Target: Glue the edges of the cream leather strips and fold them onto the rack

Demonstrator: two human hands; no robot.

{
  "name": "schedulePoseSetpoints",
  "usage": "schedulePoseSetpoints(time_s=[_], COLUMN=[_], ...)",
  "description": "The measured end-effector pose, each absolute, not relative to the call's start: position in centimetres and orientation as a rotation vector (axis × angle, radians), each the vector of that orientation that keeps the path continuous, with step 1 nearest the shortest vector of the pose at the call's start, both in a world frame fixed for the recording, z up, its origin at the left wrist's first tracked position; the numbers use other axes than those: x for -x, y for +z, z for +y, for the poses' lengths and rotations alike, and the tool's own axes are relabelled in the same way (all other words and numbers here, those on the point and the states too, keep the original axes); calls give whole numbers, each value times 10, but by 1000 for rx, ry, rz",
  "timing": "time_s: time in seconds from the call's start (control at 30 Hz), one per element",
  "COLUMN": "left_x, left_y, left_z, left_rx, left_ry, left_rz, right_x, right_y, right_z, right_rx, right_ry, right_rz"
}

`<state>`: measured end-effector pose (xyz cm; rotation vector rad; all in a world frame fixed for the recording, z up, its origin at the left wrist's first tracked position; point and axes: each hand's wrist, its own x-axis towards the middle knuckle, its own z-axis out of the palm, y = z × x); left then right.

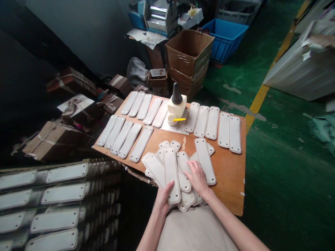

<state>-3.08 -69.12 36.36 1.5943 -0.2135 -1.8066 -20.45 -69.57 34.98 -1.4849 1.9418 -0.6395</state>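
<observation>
My left hand (164, 197) holds the lower end of a white strip (171, 170) with dark rivets at its corners, thumb on top. Beneath and around it lies a loose pile of similar strips (154, 165) at the table's near edge. My right hand (196, 177) rests over the pile's right side, its fingers apart, beside a slanted strip (205, 160). Further back, rows of strips (141, 143) lie on the brown table (230, 181). A cream bottle (177, 104) with a black nozzle stands at the back, by a small cup (171, 120) with a yellow stick.
Stacked strips (60, 193) fill racks at the lower left. Tied bundles (52, 139) lie beyond them. Behind the table are a cardboard box (188, 62), a blue crate (227, 38) and a roller machine (158, 17). A wrapped stack (300, 69) stands at the right.
</observation>
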Motion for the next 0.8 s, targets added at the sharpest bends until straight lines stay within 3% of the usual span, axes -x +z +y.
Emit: schedulePoseSetpoints(time_s=[0.23,0.53,0.8], left_x=[16,29,4], left_y=[367,365,385], left_z=[-700,-701,-695], left_rx=[-1537,-1591,-1570], left_ry=[-2013,-1829,-1761], left_rz=[-143,-230,-222], right_x=[201,198,232], right_y=[333,326,350], right_z=[-708,-697,-683], right_rx=[1203,855,365], right_ry=[-748,-999,-1262], right_rz=[1913,1702,1571])
